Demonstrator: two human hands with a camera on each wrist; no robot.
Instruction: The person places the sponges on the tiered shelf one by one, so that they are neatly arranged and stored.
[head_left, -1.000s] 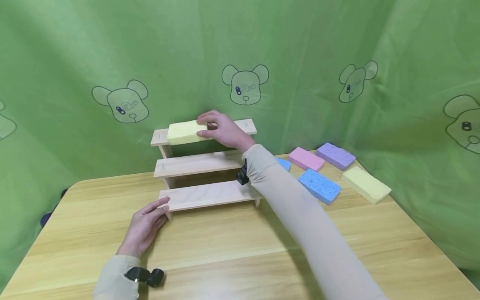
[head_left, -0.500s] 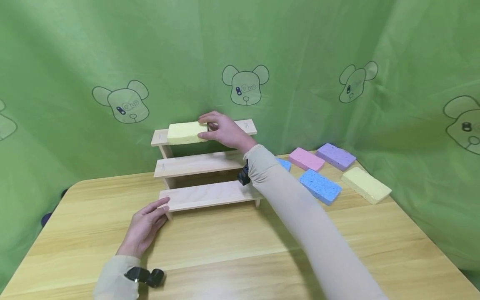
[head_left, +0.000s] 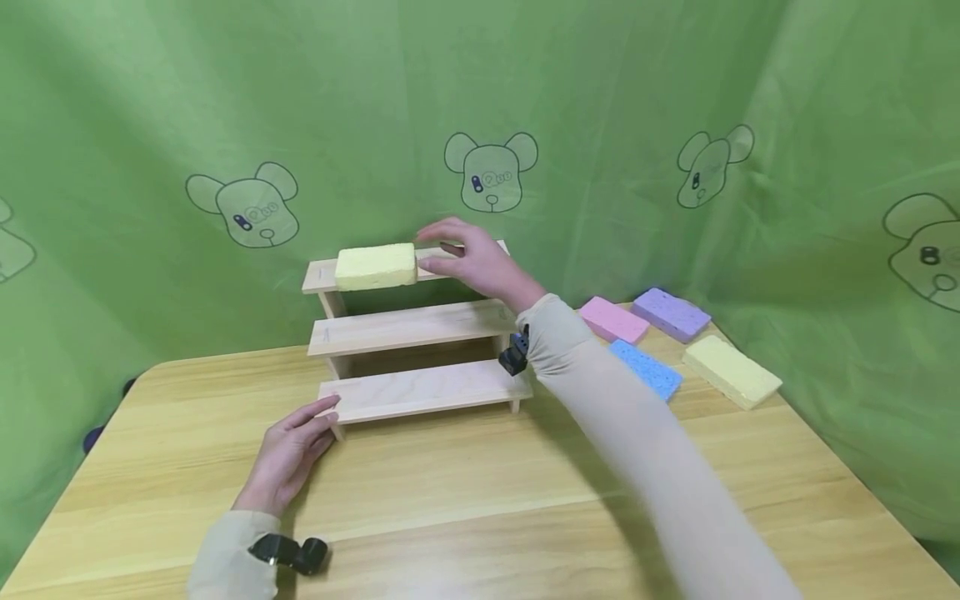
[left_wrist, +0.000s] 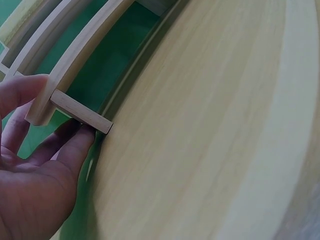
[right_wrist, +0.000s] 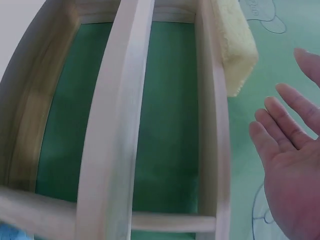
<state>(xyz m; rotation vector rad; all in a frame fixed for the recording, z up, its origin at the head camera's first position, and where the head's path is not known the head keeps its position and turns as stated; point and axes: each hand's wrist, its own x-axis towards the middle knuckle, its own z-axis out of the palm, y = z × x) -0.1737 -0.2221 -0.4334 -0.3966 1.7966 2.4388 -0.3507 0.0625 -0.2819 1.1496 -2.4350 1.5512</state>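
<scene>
A three-tier wooden shelf rack stands at the back of the table. On the left part of its top tier lies a pale yellow sponge, its front edge jutting slightly over the board. Just right of that sponge is my right hand; the right wrist view shows its fingers extended, with a gap to the sponge. My left hand holds the rack's lower left corner. In the left wrist view, its thumb lies on the bottom board and the fingers touch the side leg.
Several sponges lie on the table to the right: pink, purple, blue and yellow. My right sleeve partly covers the blue one. A green curtain with printed bear heads hangs close behind the rack.
My right hand has let go of the yellow sponge and drawn off to the right. The sponge stays on the top tier. My left hand has not moved.
</scene>
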